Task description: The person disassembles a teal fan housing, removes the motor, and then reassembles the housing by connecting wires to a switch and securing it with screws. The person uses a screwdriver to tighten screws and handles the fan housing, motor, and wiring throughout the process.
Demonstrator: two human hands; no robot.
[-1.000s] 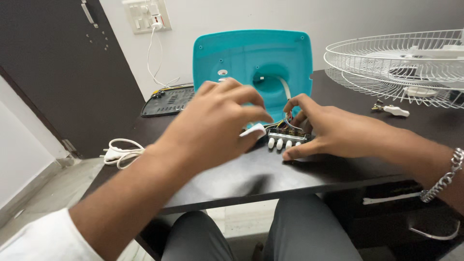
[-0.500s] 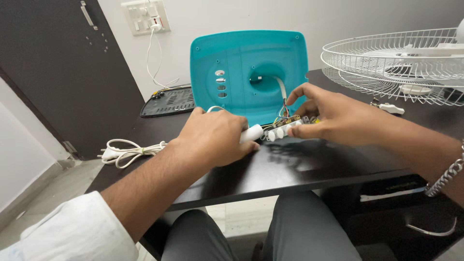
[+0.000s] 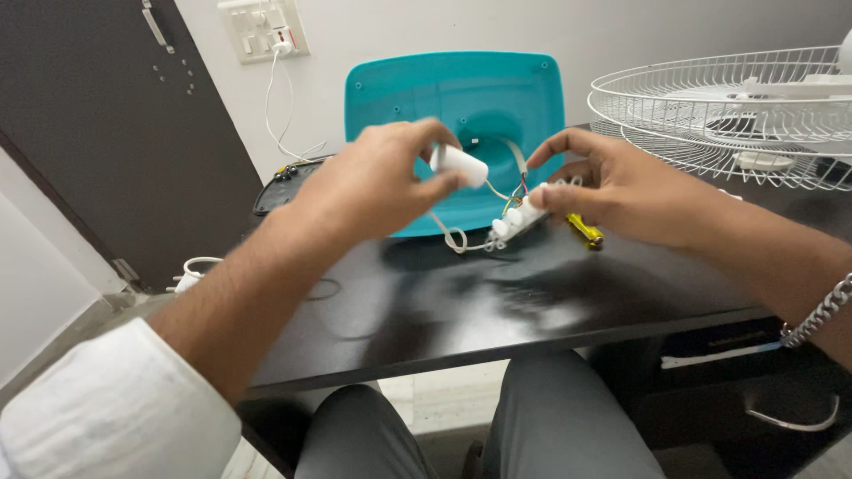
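My left hand (image 3: 377,182) holds a small white cylinder (image 3: 460,164) by its end, lifted above the black table (image 3: 426,310). Thin wires run from the cylinder down to a white push-button switch block (image 3: 517,219), which my right hand (image 3: 612,191) grips at its right end. A yellow-handled tool (image 3: 585,231) lies under my right fingers; whether the hand touches it I cannot tell. Behind both hands stands a teal plastic fan base cover (image 3: 457,115), tilted upright, with wires coming out of its middle hole.
A white wire fan guard (image 3: 728,115) lies on the table at the right. A black flat object (image 3: 284,184) sits at the back left. A wall switch plate (image 3: 263,27) has a white cable plugged in. A white cord (image 3: 191,270) hangs left of the table.
Both hands have lifted off the table. My left hand raised the white cylinder, and my right hand pulled the switch block up and away from the teal cover.
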